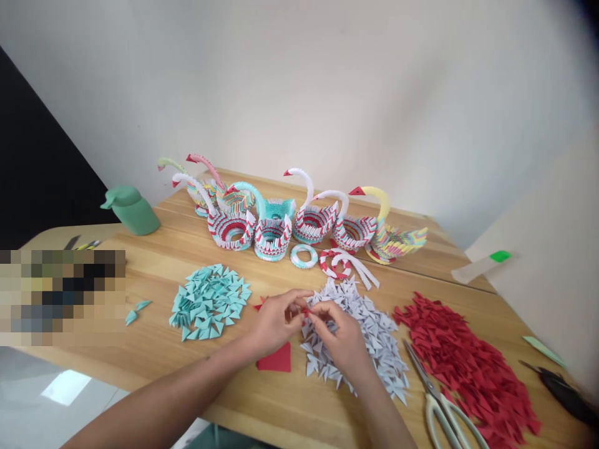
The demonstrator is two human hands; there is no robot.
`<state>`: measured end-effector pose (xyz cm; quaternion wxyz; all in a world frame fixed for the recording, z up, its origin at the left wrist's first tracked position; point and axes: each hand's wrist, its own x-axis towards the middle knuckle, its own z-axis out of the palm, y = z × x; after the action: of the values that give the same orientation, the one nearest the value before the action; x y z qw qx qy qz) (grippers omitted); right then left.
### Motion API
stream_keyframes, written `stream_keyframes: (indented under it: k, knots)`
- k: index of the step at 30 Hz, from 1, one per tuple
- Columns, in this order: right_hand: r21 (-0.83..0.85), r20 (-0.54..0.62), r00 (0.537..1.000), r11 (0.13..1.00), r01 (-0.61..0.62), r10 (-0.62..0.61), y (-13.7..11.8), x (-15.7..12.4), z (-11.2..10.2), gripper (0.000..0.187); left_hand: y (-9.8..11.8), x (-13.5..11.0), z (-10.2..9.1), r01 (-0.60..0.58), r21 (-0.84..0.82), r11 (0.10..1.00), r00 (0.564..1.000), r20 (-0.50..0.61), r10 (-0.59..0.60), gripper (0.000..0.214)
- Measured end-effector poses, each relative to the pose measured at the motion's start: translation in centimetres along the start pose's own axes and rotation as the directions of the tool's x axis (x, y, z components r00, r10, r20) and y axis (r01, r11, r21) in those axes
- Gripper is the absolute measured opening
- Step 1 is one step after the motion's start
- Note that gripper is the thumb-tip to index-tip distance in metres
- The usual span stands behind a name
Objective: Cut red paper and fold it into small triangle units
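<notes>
A red piece [306,310] was pinched between left hand [276,320] and right hand [344,337], above the white pile [374,337]; no writing legible.

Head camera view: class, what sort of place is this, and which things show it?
Probably a home craft table for modular origami. Finished paper swans stand in a row, piles of folded red, white and teal triangles lie on the wooden table, with scissors nearby.

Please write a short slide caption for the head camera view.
Two hands fold a small red paper piece above a white pile, before paper swans.
</notes>
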<state>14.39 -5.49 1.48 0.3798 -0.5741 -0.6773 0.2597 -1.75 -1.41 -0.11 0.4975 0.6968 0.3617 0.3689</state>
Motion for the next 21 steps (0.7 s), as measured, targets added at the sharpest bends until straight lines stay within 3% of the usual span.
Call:
stream_keyframes:
  k: [6,12,21]
  knots:
    - [0.141,-0.023,0.998,0.988,-0.062,0.065,0.0,-0.1,0.5,0.012,0.3,-0.2,0.5,-0.003,0.071,0.997,0.996,-0.088,0.009,0.041]
    - [0.182,-0.048,0.992,0.977,-0.107,0.118,-0.2,-0.1,0.5,0.013,0.4,-0.5,0.8,-0.019,0.090,0.996,0.986,-0.160,0.034,0.040]
    - [0.300,-0.107,0.978,0.944,-0.138,0.178,-0.2,-0.2,1.0,0.010,-0.2,-1.1,1.0,-0.211,0.463,0.861,0.945,-0.127,0.300,0.039]
